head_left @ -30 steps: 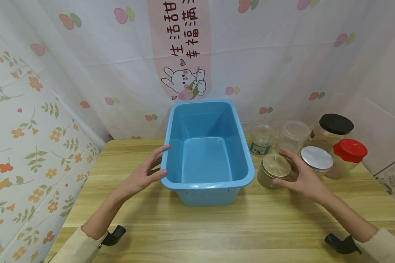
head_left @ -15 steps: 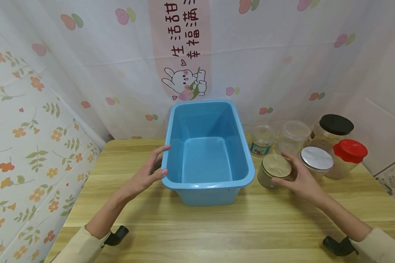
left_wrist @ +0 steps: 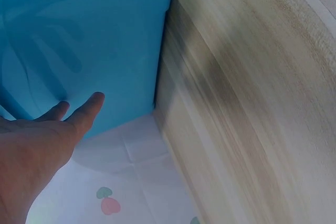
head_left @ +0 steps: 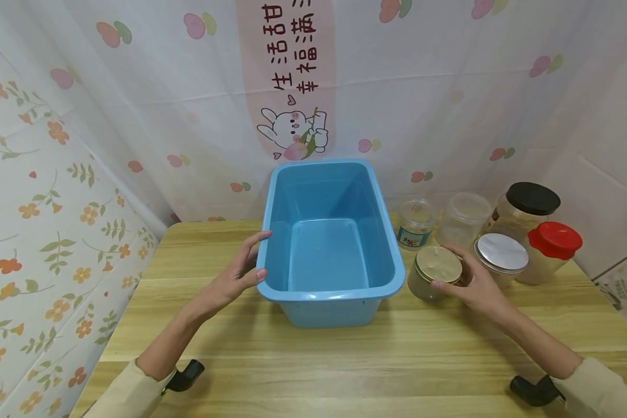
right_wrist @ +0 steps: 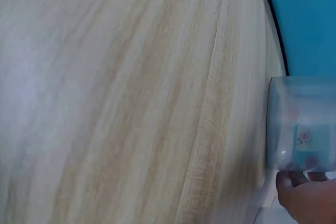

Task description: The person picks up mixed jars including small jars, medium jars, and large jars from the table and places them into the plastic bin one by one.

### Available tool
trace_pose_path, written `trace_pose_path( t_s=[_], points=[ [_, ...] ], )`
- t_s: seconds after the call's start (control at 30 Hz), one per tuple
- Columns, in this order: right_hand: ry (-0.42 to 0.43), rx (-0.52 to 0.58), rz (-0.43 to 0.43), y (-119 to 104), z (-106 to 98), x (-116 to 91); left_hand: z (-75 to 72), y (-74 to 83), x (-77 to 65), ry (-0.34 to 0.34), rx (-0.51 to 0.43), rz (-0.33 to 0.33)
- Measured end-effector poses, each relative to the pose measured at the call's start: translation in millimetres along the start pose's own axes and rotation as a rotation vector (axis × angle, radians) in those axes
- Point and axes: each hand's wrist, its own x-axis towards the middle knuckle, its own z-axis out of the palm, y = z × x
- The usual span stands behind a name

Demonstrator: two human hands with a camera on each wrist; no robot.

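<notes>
A blue plastic basin [head_left: 334, 295] stands on the wooden table. My left hand [head_left: 237, 270] rests at its left rim, with the thumb and a forefinger touching the edge. In the left wrist view the fingers of the left hand [left_wrist: 39, 148] reach out straight toward the basin's outer wall [left_wrist: 115, 45]. Right of the basin is a clear jar with a gold lid [head_left: 439, 265]. My right hand [head_left: 478, 284] grips this jar, thumb in front and fingers around the far side. In the right wrist view the jar [right_wrist: 302, 121] stands on the table, with fingertips against its side.
Behind the gold-lidded jar are a clear jar with a teal label [head_left: 414, 237] and a translucent jar [head_left: 465, 217]. Further right stand a silver-lidded jar [head_left: 501, 252], a black-lidded jar [head_left: 533, 198] and a red-lidded jar [head_left: 555, 239]. A printed curtain [head_left: 397, 116] hangs behind.
The right hand has shifted very slightly around the gold-lidded jar, and its forearm has moved a little to the left. The basin and the jars stay in place.
</notes>
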Motion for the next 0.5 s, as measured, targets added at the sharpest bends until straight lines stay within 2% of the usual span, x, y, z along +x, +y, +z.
trace_pose_path(
  t_s=[0.5],
  points=[
    [0.009,0.034,-0.047,0.9,-0.5,-0.4,-0.1,-1.0,0.4,-0.008,-0.015,-0.009]
  ],
)
